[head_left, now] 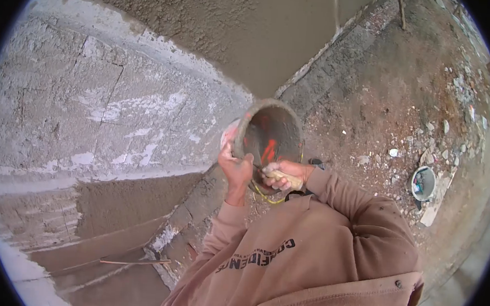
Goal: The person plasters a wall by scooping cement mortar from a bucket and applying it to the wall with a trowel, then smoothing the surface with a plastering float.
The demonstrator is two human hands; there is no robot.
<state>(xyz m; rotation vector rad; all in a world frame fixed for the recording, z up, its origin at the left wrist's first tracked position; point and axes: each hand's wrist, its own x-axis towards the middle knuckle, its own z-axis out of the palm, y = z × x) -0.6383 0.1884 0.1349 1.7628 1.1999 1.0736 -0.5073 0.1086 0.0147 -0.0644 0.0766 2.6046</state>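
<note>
Bucket [284, 127] standing just ahead of both hands, its mouth facing you.
Your left hand [236, 169] is gripping its near-left rim; your right hand [282, 176] is closing firmly around a tool handle [292, 181], whose long axis is running leftward, along the bucket's near side.

Chest lettering [256, 257] on the brown long-sleeved top [311, 269]: dark capitals, inverted in this view. Main line: reads "CONFIDENC", with the end of the word unclear at a fold. Secondary line: smaller capitals, too small to read reliably.
</note>
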